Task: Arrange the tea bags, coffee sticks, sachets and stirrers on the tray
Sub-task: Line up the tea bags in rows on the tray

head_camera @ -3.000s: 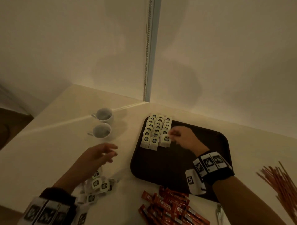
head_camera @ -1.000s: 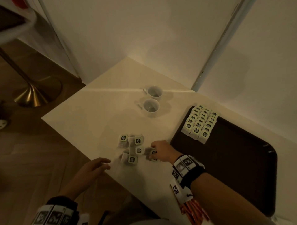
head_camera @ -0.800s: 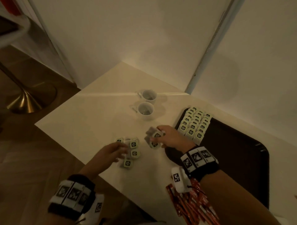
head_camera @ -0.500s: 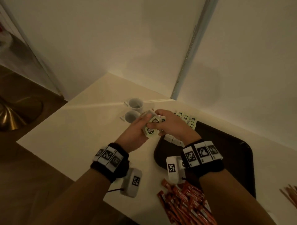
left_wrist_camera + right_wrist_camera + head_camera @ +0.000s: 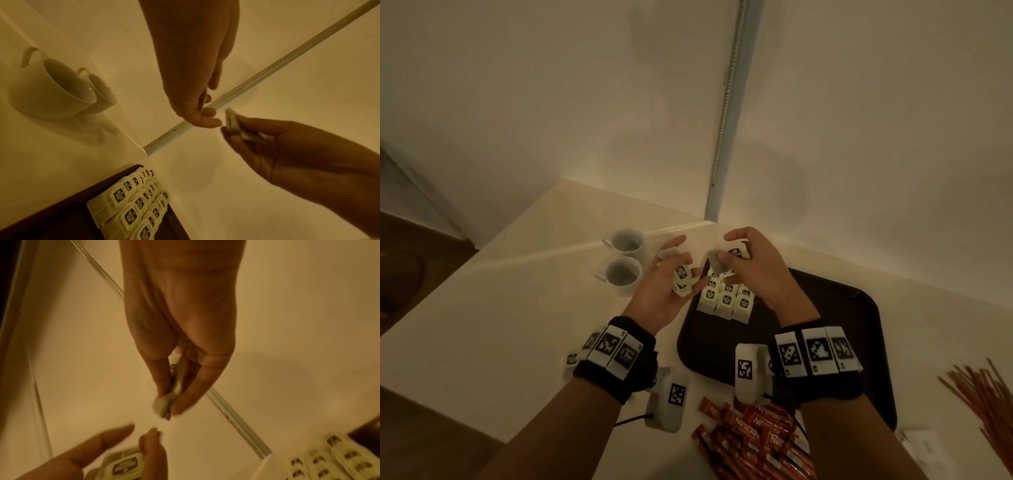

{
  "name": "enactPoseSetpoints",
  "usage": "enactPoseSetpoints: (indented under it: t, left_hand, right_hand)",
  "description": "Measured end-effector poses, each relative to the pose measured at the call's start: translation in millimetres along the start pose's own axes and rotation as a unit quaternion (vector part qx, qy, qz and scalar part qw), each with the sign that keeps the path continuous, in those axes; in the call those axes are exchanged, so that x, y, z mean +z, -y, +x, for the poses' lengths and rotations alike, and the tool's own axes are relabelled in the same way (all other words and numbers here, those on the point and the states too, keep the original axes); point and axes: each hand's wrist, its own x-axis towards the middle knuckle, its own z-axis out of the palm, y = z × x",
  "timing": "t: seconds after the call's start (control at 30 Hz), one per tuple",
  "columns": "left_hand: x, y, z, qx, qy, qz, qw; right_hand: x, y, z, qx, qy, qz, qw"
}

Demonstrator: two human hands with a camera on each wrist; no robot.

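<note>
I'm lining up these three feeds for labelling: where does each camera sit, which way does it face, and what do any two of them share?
Head: worn on the head, looking forward and down at the table, tray, both wristbanded forearms, left hand and right hand holding tea bags.
Left wrist: looks along the left hand toward the wall; the right hand enters opposite.
Right wrist: looks along the right hand pinching tea bags; left fingers below.
Shared: all three show the tea bag rows; head and left wrist share the cups.

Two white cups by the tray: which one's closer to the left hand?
The nearer cup, the one closer to the person. It sits just beside the left hand, which holds tea bags; the other cup stands behind it, towards the wall.
</note>
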Motion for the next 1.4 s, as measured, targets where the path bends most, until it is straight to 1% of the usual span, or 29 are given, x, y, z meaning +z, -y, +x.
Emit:
enactPoseSetpoints:
  t: [0.1, 0.13, 0.2, 0.3, 0.4, 0.47, 0.53, 0.6, 0.67, 0.8, 0.97, 1.2, 1.3, 1.37, 1.4]
  left_hand:
    - [13.3, 3.2, -4.4, 0.000, 0.068, 0.130, 0.989]
    - [18.4, 4.2, -4.0, 0.008, 0.083, 0.160, 0.984]
    - [27.5, 5.0, -1.3, 0.037, 0.093, 0.187, 0.977]
    - [36.4, 6.7, 3.6, 0.070, 0.088, 0.176, 0.978]
    - [40.8, 12.5, 4.5, 0.074, 0.110, 0.156, 0.979]
    - [45.6, 16.0, 3.1, 0.072, 0.132, 0.120, 0.981]
    - [50.2, 17.2, 2.1, 0.069, 0.134, 0.085, 0.985]
    - [52.8, 16.9, 2.1, 0.075, 0.131, 0.089, 0.985]
    - [52.3, 16.3, 2.4, 0.085, 0.128, 0.115, 0.981]
    - [52.5, 14.9, 1.3, 0.089, 0.114, 0.115, 0.983]
    - [53.1, 13.7, 0.5, 0.088, 0.112, 0.120, 0.982]
    - [42.1, 9.5, 0.4, 0.070, 0.095, 0.140, 0.983]
    - [28.0, 1.2, 1.7, 0.036, 0.039, 0.115, 0.992]
    - [14.7, -6.7, 3.5, 0.008, -0.003, 0.082, 0.997]
    - [7.5, -10.7, 4.1, -0.003, -0.016, 0.067, 0.998]
  right_hand:
    - [-10.1, 6.7, 0.5, -0.077, -0.049, -0.036, 0.995]
    - [-12.5, 10.0, 1.1, -0.101, -0.059, -0.046, 0.992]
    - [-16.9, 16.7, 2.5, -0.143, -0.075, -0.072, 0.984]
    - [-23.8, 27.7, 2.1, -0.173, -0.075, -0.067, 0.980]
    - [-29.5, 40.7, 0.4, -0.197, -0.092, -0.027, 0.976]
    - [-30.6, 47.3, -0.1, -0.221, -0.106, -0.043, 0.969]
    - [-29.2, 51.8, -1.2, -0.239, -0.107, -0.065, 0.963]
    - [-28.2, 54.2, -2.6, -0.248, -0.103, -0.070, 0.961]
    - [-27.4, 54.8, -2.5, -0.255, -0.102, -0.064, 0.959]
    - [-27.5, 54.3, -0.2, -0.258, -0.102, -0.062, 0.959]
    - [-24.1, 53.2, 2.7, -0.248, -0.098, -0.051, 0.962]
    - [-27.3, 46.7, 5.9, -0.237, -0.091, -0.033, 0.967]
    - [-31.2, 31.4, 10.6, -0.207, -0.082, -0.040, 0.974]
    - [-31.8, 11.6, 16.4, -0.166, -0.060, -0.080, 0.981]
    - [-30.0, -0.6, 19.3, -0.135, -0.045, -0.113, 0.983]
